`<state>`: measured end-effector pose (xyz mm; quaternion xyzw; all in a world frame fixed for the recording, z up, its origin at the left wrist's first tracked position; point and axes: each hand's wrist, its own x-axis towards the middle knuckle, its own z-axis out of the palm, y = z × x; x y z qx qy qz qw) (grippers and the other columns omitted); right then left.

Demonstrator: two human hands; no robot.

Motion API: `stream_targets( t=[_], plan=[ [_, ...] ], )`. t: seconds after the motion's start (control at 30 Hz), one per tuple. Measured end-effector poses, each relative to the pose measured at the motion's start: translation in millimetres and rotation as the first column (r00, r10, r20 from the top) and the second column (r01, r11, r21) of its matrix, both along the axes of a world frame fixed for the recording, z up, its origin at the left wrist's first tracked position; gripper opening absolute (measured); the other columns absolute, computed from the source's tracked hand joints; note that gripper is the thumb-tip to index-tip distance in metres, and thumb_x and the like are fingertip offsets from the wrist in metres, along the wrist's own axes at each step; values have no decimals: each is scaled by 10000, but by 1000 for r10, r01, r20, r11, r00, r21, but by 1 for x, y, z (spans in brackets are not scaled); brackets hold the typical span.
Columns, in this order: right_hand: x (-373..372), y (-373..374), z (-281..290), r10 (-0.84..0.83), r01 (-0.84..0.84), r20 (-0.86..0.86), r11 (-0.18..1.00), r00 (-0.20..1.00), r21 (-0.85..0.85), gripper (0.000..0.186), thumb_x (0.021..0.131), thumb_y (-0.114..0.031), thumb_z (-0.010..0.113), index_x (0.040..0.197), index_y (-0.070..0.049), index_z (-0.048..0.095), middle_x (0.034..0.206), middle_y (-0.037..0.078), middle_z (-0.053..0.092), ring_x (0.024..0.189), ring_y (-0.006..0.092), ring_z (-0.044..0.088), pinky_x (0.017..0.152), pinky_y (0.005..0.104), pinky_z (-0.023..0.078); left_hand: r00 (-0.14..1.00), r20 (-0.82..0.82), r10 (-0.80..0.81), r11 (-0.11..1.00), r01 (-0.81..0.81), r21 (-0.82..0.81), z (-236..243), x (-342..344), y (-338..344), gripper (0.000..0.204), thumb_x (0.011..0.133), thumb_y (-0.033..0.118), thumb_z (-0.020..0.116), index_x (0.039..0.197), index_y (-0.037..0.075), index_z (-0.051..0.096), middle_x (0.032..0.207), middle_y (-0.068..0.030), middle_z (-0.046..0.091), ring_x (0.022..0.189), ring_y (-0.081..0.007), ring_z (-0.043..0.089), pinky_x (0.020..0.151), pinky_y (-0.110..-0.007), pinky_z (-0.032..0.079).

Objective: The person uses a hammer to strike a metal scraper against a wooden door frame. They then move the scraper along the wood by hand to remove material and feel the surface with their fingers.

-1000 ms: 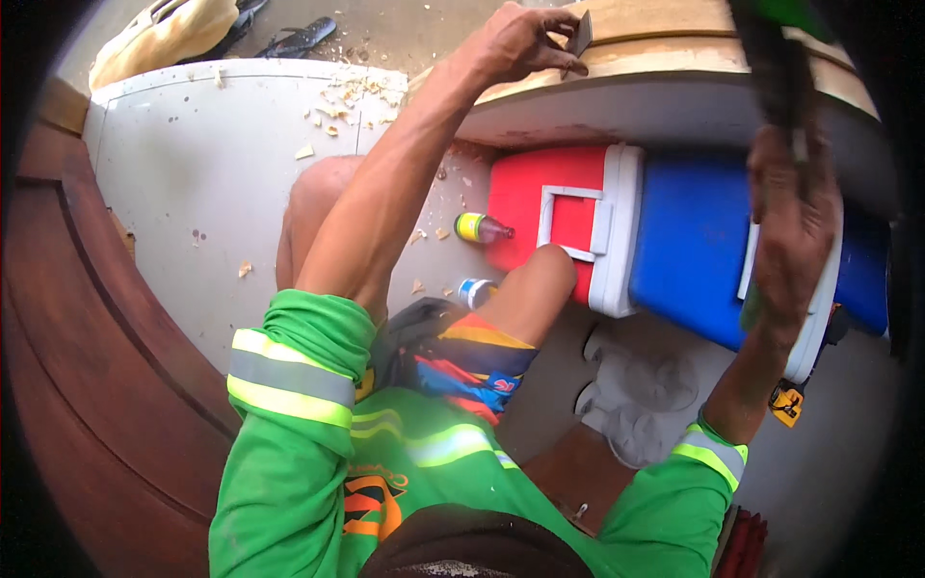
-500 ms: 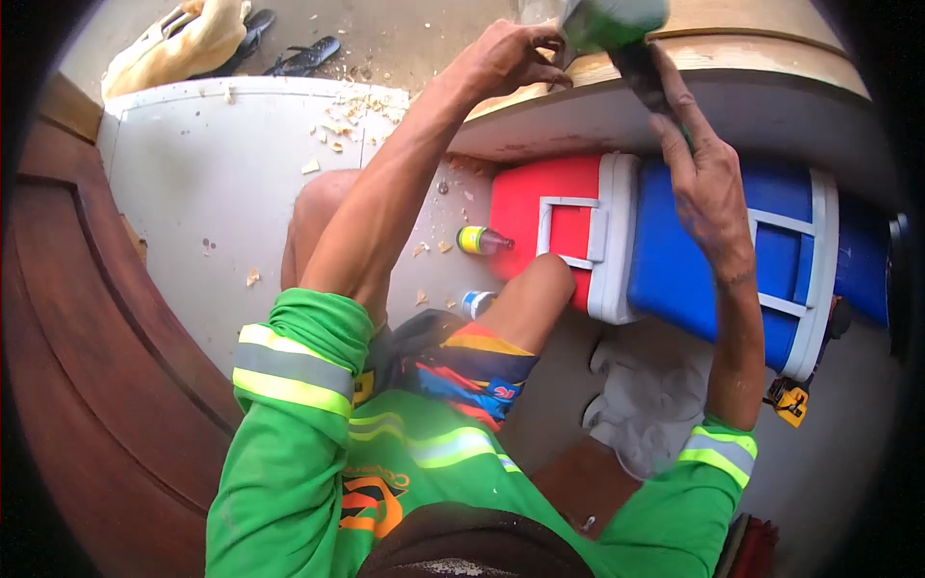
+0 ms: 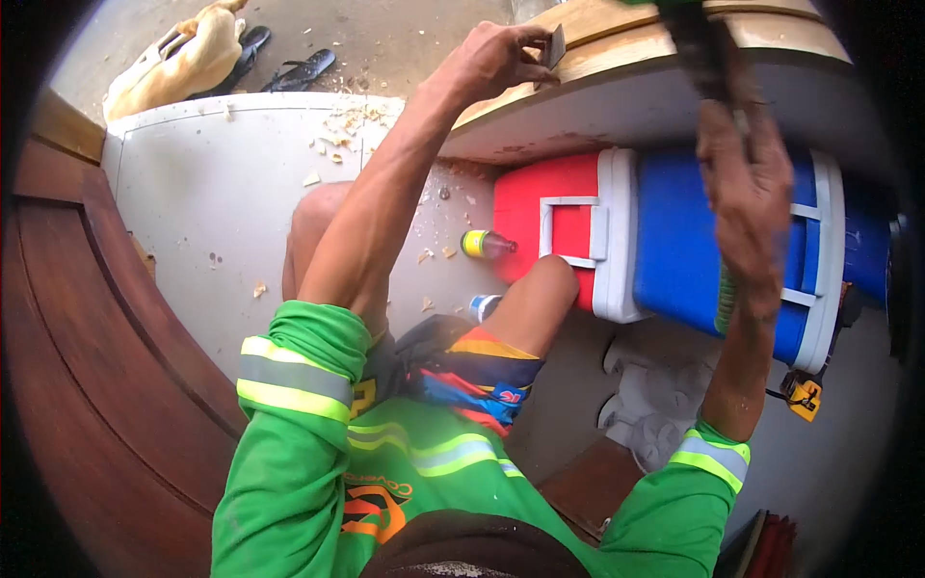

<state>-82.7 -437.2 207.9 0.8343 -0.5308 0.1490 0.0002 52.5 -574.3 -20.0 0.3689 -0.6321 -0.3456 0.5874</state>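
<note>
In the head view, the left hand point(image 3: 489, 64) has its thumb and fingers closed on a small flat grey plate point(image 3: 554, 48), which stands at the edge of a pale wooden board point(image 3: 665, 43); the board runs off to the right of that grip. The right hand point(image 3: 747, 193) is clamped around a tool point(image 3: 701, 53) with a dark handle and some green on it — its far end is cut off above the grip, well apart from the plate. A blue cooler point(image 3: 670, 231) lies beneath the right hand, and a red cooler point(image 3: 520, 197) sits between the two grips, lower down. Below the left hand is a bottle point(image 3: 488, 245) with a yellow label; wood chips point(image 3: 355, 114) are scattered to that hand's left — with black sandals point(image 3: 301, 73) farther out.
</note>
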Motion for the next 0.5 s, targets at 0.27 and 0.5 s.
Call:
stream_targets(
  t=[0.27, 0.5],
  plan=[
    [2, -7, -17, 16, -17, 14, 999, 1000, 48, 459, 970, -159, 536, 1426, -153, 481, 1361, 195, 553, 1212, 265, 572, 1001, 358, 449, 996, -47, -82, 996, 83, 25, -3, -4, -4, 454, 787, 173, 794, 1205, 63, 656, 1021, -142, 727, 909, -227, 722, 820, -334, 571],
    [-26, -12, -33, 50, -58, -123, 996, 991, -62, 471, 969, -89, 537, 1430, -160, 472, 1275, 172, 619, 1153, 298, 618, 914, 370, 506, 998, 57, -9, 996, 14, -93, 1, -7, -5, 448, 786, 162, 787, 1201, 55, 657, 1009, -127, 732, 902, -212, 723, 812, -328, 570]
  ],
)
